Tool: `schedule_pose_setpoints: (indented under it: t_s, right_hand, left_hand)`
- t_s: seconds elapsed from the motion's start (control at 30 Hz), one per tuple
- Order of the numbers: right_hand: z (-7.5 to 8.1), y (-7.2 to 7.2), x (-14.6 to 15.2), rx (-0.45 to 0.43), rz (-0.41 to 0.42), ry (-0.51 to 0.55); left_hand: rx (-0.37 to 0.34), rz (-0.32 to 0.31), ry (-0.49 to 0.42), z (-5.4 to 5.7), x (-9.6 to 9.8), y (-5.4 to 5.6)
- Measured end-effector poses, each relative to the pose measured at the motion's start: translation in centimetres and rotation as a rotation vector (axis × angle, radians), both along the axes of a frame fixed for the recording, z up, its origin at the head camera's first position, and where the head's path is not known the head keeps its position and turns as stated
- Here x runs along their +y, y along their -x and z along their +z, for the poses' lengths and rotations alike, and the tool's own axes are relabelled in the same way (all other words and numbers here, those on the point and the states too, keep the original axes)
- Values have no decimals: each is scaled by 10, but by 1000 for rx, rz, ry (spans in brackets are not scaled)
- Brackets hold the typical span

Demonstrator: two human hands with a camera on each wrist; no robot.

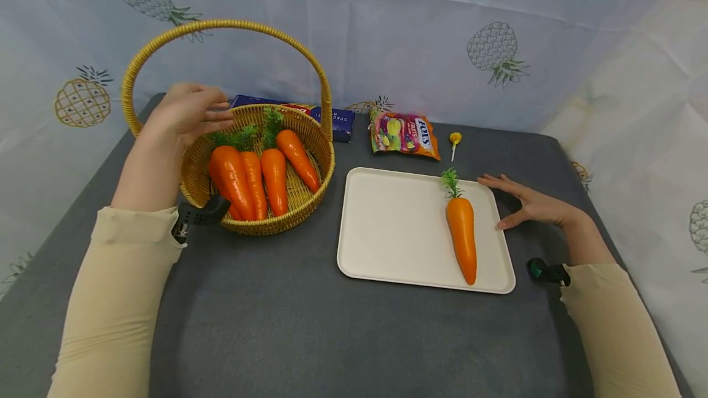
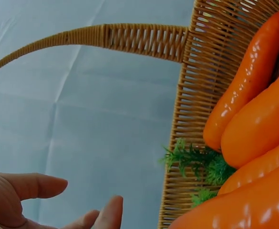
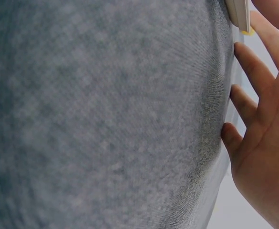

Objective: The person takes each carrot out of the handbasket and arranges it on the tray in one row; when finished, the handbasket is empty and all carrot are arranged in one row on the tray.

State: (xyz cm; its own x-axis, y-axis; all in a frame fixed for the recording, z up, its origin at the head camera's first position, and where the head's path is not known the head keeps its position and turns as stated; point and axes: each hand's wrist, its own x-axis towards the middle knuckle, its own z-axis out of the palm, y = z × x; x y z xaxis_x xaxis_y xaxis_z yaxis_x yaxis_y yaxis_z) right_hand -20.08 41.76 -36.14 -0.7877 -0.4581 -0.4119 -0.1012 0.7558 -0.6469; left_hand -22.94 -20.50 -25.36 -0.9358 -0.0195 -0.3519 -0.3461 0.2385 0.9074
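Observation:
My left hand (image 1: 190, 112) is over the left rim of a wicker basket (image 1: 298, 217), fingers loosely bent and apart, holding nothing. In the left wrist view, that hand's fingertips (image 2: 111, 212) stay clear of the basket. Several orange carrots (image 1: 275, 180) with green tops lie inside it. A cream tray (image 1: 393, 226) holds a single carrot (image 1: 462, 238), its leafy top toward the far edge. My right hand (image 1: 533, 204) is at the tray's right edge, fingers spread, thumb and a fingertip at the rim. In the right wrist view, other fingertips (image 3: 230, 133) meet the grey cloth.
The basket's tall handle (image 1: 221, 23) arches above it. A blue spaghetti box (image 1: 343, 124) lies behind the basket. An orange sweets bag (image 1: 404, 134) and a yellow lollipop (image 1: 455, 139) lie beyond the tray. A pineapple-print curtain (image 1: 398, 35) hangs at the table's back.

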Motion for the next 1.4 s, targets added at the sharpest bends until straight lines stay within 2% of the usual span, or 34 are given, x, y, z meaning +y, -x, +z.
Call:
schedule_pose_setpoints:
  t_s: [0.2,0.4,0.53,0.73,0.9,1.1,1.4]
  right_hand:
    - [0,0,1,-1,-3,9]
    - [-1,0,1,4,-1,8]
    - [-1,1,0,4,-1,2]
    - [-1,0,0,6,2,9]
    - [-1,0,0,8,1,6]
    - [0,-2,-1,3,-3,18]
    - [-1,-1,1,2,-1,11]
  left_hand:
    - [36,40,57,-2,-3,-9]
    - [72,37,216,-9,2,-18]
    - [67,49,273,-14,5,-20]
    - [52,45,319,-12,8,-23]
    - [19,-13,351,-8,9,-31]
    - [18,-67,406,-9,8,-37]
    - [-47,-227,331,-23,-2,-38]
